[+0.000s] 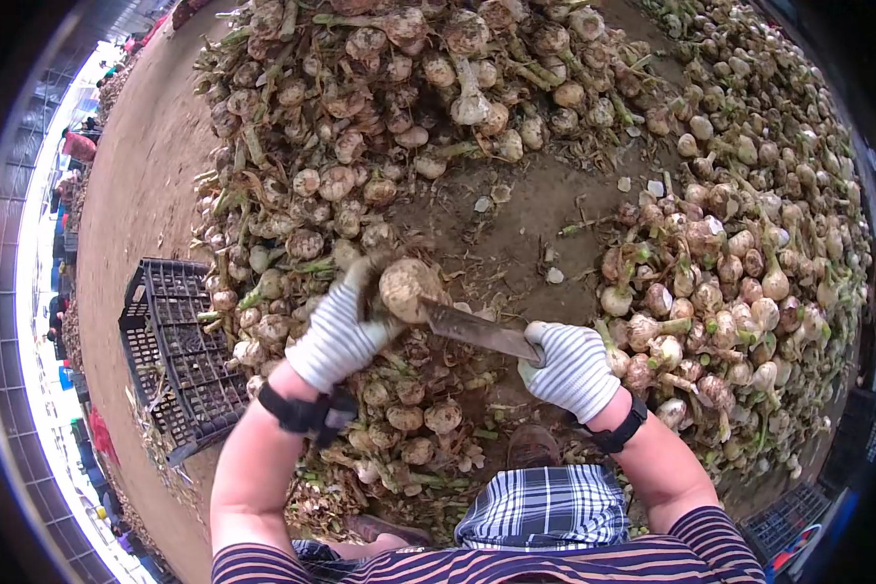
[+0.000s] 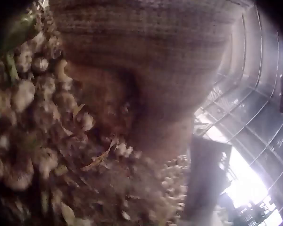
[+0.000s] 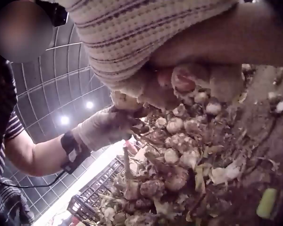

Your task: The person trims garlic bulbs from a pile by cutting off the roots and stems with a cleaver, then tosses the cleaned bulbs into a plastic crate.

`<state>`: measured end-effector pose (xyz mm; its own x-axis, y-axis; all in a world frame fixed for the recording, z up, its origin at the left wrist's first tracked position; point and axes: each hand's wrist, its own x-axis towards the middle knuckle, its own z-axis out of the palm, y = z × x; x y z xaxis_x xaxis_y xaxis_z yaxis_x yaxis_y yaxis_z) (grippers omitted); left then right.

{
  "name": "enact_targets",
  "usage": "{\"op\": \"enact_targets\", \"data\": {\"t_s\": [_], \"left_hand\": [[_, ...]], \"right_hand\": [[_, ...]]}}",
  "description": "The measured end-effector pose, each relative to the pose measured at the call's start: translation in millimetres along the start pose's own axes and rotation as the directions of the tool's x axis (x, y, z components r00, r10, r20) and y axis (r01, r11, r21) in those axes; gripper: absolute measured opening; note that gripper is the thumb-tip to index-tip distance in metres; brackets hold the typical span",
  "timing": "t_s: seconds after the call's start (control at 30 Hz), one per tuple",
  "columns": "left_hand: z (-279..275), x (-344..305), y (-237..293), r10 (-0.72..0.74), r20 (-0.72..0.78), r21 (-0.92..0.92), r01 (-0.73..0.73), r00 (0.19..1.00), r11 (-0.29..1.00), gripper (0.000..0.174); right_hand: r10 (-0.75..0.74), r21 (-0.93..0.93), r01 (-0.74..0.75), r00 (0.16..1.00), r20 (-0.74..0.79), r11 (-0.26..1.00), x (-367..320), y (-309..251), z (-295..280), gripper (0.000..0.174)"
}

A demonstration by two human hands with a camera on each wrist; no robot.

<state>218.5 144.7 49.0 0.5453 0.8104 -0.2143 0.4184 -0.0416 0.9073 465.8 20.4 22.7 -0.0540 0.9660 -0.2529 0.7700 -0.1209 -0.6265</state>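
My left hand (image 1: 336, 331), in a white striped glove, holds a large, round, soil-stained garlic bulb (image 1: 406, 289) between thumb and fingers. A broad-bladed knife (image 1: 482, 334) is gripped by the handle in my gloved right hand (image 1: 572, 362). Its blade points left, and the tip end overlaps the bulb's lower right side in the head view. The left glove (image 2: 151, 42) fills the upper part of the blurred left wrist view. In the right wrist view, the striped right glove (image 3: 146, 42) covers the top, with the left hand (image 3: 104, 129) beyond it.
A heap of untrimmed garlic with stalks (image 1: 360, 107) lies ahead and to the left. Another big pile of bulbs (image 1: 740, 282) spreads along the right. A black plastic crate (image 1: 180, 360) stands tilted at the left. Bare soil (image 1: 545, 214) and scraps show between the piles.
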Motion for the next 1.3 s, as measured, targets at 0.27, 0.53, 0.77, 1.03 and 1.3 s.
{"op": "enact_targets", "data": {"t_s": [0.27, 0.53, 0.77, 1.03, 1.3], "left_hand": [[34, -45, -7, -0.163, 0.074, -0.319, 0.178, 0.984, 0.931, 0.080], [65, -70, -36, -0.222, 0.041, -0.591, 0.203, 0.974, 0.781, 0.044], [42, -110, 28, 0.089, -0.067, -0.380, -0.108, 0.994, 0.919, 0.052], [16, -88, -26, -0.037, -0.262, -0.159, -0.005, 0.964, 0.987, 0.097], [51, -72, -9, -0.301, -0.094, -0.963, -0.009, 0.949, 0.270, 0.068]], "right_hand": [[-0.229, -0.089, 0.229, 0.973, 0.004, 0.969, -5, -27, 0, 0.015], [-0.317, -0.024, 0.320, 0.945, 0.087, 0.947, -4, -48, 10, 0.015], [0.151, -0.218, -0.115, 0.976, 0.156, 0.969, 12, 1, 43, 0.021], [0.129, 0.281, -0.118, 0.991, -0.021, 0.953, 3, 15, 58, 0.015], [0.140, 0.783, -0.208, 0.978, 0.155, 0.586, -13, -32, 44, 0.017]]}}
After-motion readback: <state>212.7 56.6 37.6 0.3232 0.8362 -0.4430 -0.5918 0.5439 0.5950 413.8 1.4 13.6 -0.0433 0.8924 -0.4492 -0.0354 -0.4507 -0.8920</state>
